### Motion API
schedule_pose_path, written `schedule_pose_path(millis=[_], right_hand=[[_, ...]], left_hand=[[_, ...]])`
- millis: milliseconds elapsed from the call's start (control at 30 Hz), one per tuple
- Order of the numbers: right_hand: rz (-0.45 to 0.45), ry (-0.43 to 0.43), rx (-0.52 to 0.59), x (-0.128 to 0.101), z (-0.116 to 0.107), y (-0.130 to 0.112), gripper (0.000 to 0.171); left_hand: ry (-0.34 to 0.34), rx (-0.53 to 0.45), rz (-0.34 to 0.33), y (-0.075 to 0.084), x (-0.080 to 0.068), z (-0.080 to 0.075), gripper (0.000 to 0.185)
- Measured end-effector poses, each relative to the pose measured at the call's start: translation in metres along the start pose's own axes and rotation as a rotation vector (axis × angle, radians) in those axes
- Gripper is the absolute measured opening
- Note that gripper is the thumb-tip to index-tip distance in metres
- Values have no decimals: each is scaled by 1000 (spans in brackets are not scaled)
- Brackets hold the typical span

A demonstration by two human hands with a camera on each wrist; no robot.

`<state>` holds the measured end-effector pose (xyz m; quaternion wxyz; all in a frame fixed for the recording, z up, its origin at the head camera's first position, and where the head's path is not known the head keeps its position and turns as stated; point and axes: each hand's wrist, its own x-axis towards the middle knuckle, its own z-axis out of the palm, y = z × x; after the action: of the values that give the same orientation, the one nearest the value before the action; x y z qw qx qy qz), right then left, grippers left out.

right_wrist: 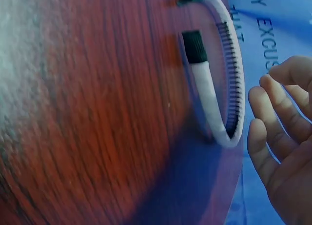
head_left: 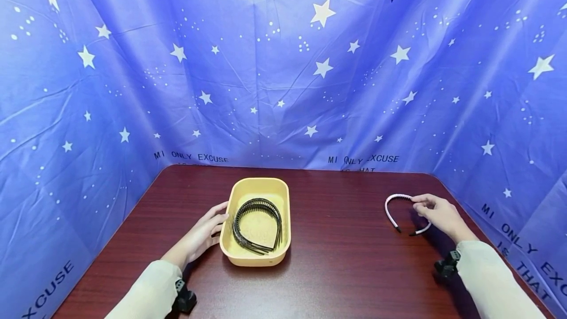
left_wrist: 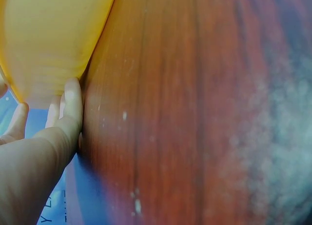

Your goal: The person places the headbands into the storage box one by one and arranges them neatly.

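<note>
A yellow plastic tray stands left of the table's middle, with several black toothed headbands nested inside. My left hand rests its fingertips on the tray's left side; the left wrist view shows fairly straight fingers against the yellow wall. At the right lies a white headband with dark ends and a row of inner teeth. My right hand hovers just above its right side. In the right wrist view the loosely bent fingers are beside the headband, with a gap between.
The dark red wooden table has its right edge close beyond my right hand. A blue curtain with white stars surrounds the table at the back and both sides. Black cameras sit on both wrists.
</note>
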<state>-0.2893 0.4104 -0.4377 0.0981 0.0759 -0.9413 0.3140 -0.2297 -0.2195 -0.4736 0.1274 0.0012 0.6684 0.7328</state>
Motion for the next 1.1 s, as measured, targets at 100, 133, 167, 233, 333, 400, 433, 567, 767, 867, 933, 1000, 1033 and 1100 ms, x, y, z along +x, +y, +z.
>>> schedule_pose_path(millis=[100,133,167,233,333,400,433,567,767,867,933,1000,1033,1100], right_hand=[[39,15,15,-2,-2,8,33],[55,21,13,-2,-3,10,35],[71,27,12,-3,-3,13,37],[97,37,3,-5,-3,17,41],[128,59,-12,-8,-2,23,45],[143,76,7,-9,-2,27,46],[154,86,18,-9,-1,29,47],[208,99,46,-9,0,33,52],[306,64,16,-7,2,32,62],[351,61,32,-6,3,32,65],[382,53,39,-5,3,31,67],[408,36,53,-6,3,31,69],[417,24,60,-6,2,31,69],[421,-1,79,-7,2,31,70]], left_hand=[[-1,0,0,0,-1,0,57],[-2,1,0,0,-1,1,57],[-2,1,1,0,-1,1,57],[-4,4,4,1,-1,1,57],[-11,9,8,1,-1,1,58],[-13,11,9,1,-1,0,58],[-13,10,7,0,-1,0,58],[-11,6,6,-1,0,-1,58],[-13,7,10,0,-1,-1,58],[-8,4,11,0,-1,0,58],[-7,3,11,0,-1,0,58],[-8,4,8,0,-1,0,58],[-10,5,9,0,-1,0,58],[-15,8,10,0,-1,-1,59]])
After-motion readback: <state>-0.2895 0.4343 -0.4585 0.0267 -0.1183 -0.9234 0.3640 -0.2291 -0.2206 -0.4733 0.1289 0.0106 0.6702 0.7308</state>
